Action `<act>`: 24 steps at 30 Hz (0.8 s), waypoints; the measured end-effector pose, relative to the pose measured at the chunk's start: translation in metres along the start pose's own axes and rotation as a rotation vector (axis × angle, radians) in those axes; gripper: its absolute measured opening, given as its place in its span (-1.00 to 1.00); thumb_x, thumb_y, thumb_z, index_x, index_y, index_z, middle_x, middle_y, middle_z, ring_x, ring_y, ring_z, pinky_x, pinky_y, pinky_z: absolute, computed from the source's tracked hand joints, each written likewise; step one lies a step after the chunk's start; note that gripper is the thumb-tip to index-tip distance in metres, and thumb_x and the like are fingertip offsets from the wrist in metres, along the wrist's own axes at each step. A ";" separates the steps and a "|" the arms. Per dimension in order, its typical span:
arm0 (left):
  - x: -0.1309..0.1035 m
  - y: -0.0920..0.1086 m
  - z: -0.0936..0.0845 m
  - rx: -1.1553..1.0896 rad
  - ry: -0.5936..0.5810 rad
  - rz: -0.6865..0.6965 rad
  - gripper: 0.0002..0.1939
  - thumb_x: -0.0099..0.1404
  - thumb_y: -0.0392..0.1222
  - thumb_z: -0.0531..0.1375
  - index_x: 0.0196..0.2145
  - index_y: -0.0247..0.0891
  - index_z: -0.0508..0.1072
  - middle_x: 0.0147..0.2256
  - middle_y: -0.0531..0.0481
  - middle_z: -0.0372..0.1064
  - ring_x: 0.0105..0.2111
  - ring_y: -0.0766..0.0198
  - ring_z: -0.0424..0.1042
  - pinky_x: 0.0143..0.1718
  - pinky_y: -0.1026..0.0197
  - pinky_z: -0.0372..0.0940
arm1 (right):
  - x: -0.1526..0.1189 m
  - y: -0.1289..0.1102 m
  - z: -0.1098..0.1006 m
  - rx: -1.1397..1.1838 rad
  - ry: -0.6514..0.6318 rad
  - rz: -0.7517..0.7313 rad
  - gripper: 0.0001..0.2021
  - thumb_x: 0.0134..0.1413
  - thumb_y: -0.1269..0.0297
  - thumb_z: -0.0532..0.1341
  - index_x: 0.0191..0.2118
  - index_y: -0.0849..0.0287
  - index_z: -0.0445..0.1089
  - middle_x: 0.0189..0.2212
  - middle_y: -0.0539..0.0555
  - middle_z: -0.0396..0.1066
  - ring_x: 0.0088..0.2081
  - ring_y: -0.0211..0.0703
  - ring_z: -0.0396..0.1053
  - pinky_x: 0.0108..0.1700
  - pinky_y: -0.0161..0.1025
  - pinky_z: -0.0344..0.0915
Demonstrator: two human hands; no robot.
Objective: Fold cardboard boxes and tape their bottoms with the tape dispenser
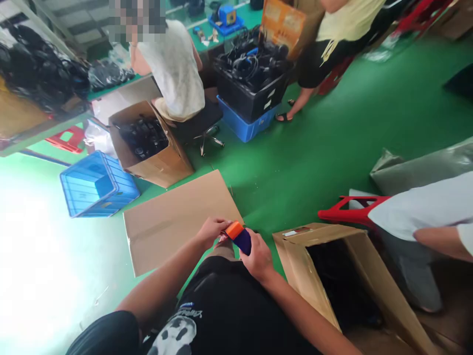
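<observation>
In front of my body I hold a small two-coloured object (pixel 242 240), bright orange at one end and dark purple-blue at the other. I cannot make out its kind. My left hand (pixel 212 232) has its fingertips closed on the orange end. Around the dark end, my right hand (pixel 259 259) is wrapped with its fingers partly hidden. Below and left of the object, a flat sheet of cardboard (pixel 173 222) lies on the green floor. An open cardboard box (pixel 295 261) with dark contents stands to the right of my right hand.
A blue crate (pixel 88 190) and a cardboard box of black items (pixel 162 165) stand ahead left. Farther on, a black bin of cables (pixel 244 93) rests on a blue bin (pixel 246 129). A seated person (pixel 177 69) is at the bench; others are right, near a red stool (pixel 343 209).
</observation>
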State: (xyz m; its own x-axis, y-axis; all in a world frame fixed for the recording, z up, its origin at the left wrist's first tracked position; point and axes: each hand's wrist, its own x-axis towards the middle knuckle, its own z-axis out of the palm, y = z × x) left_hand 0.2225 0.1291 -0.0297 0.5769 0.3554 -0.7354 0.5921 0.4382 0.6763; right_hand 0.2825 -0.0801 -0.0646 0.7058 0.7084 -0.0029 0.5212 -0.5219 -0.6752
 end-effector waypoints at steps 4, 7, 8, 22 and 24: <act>0.049 -0.004 -0.014 0.222 0.072 0.005 -0.65 0.30 0.10 0.35 -0.45 -0.23 0.63 -0.52 0.01 0.48 -0.47 0.28 0.44 -0.35 0.23 0.36 | 0.013 0.004 0.033 -0.038 -0.024 0.104 -0.32 0.13 0.32 0.29 0.38 0.17 0.24 -0.03 0.27 0.52 -0.06 0.18 0.54 0.01 0.09 0.55; 0.105 -0.002 -0.027 0.423 0.064 0.028 -0.69 0.35 0.01 0.30 -0.46 -0.21 0.62 -0.48 -0.01 0.54 -0.41 0.24 0.50 -0.30 0.22 0.38 | 0.037 0.007 0.067 -0.105 -0.033 0.201 -0.33 0.16 0.30 0.29 0.38 0.24 0.22 -0.02 0.32 0.51 -0.08 0.20 0.54 -0.03 0.08 0.54; 0.126 0.002 -0.033 0.458 0.042 0.022 -0.70 0.36 -0.02 0.30 -0.46 -0.21 0.63 -0.47 -0.01 0.56 -0.39 0.23 0.52 -0.27 0.22 0.39 | 0.048 0.009 0.079 -0.120 -0.034 0.229 -0.32 0.17 0.30 0.29 0.39 0.25 0.21 -0.01 0.33 0.50 -0.08 0.20 0.54 -0.03 0.07 0.53; 0.400 0.069 -0.143 0.659 0.253 0.407 -0.72 0.42 -0.04 0.23 -0.36 -0.18 0.65 -0.37 -0.05 0.62 -0.18 0.15 0.60 -0.09 0.19 0.41 | 0.167 0.031 0.135 -0.350 -0.265 0.480 -0.25 0.20 0.23 0.37 0.41 0.26 0.12 0.02 0.25 0.50 -0.05 0.07 0.56 -0.07 -0.15 0.43; 0.416 0.059 -0.142 0.599 0.260 0.402 -0.74 0.43 -0.06 0.22 -0.33 -0.18 0.65 -0.35 -0.05 0.62 -0.20 0.17 0.58 -0.11 0.20 0.41 | 0.183 0.028 0.134 -0.381 -0.316 0.504 -0.26 0.22 0.20 0.37 0.41 0.27 0.13 0.03 0.27 0.50 -0.05 0.07 0.57 -0.09 -0.16 0.42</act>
State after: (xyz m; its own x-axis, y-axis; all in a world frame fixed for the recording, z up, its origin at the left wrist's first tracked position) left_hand 0.4183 0.4201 -0.3018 0.7053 0.6083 -0.3640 0.6114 -0.2622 0.7466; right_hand 0.3617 0.0982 -0.1823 0.7624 0.4103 -0.5003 0.3397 -0.9119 -0.2302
